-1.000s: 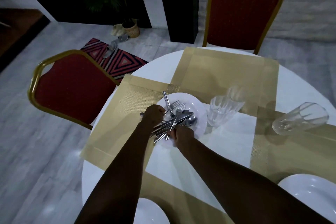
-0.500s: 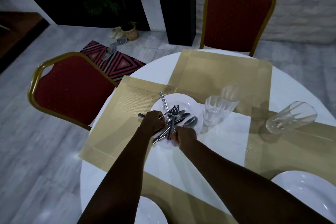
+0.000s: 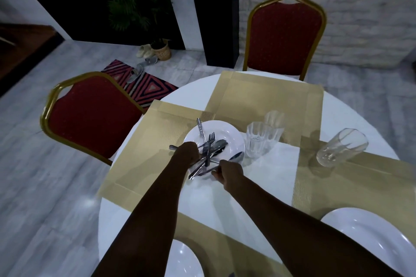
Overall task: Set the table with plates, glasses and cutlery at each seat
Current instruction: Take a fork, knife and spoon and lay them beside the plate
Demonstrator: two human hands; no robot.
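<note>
A white plate (image 3: pixel 229 135) sits on the round white table (image 3: pixel 351 119), holding a heap of steel cutlery (image 3: pixel 210 150) with forks, knives and a spoon. My left hand (image 3: pixel 186 153) is closed on cutlery handles at the plate's left edge. My right hand (image 3: pixel 228 172) pinches a knife handle at the plate's near edge. Two clear glasses stand right of the plate, the nearer glass (image 3: pixel 257 139) in front of the farther glass (image 3: pixel 274 122). A third glass (image 3: pixel 342 149) stands farther right. Gold placemats (image 3: pixel 265 99) lie at the seats.
Two red chairs with gold frames stand at the table, the left chair (image 3: pixel 90 112) and the far chair (image 3: pixel 284 36). Two more white plates sit near me, one plate (image 3: pixel 387 240) at right and another plate (image 3: pixel 186 261) at the bottom edge. A patterned rug (image 3: pixel 144 87) lies on the floor.
My right hand has drawn a little toward me and to the right, pulling a knife out of the heap. My left hand stays on the cutlery.
</note>
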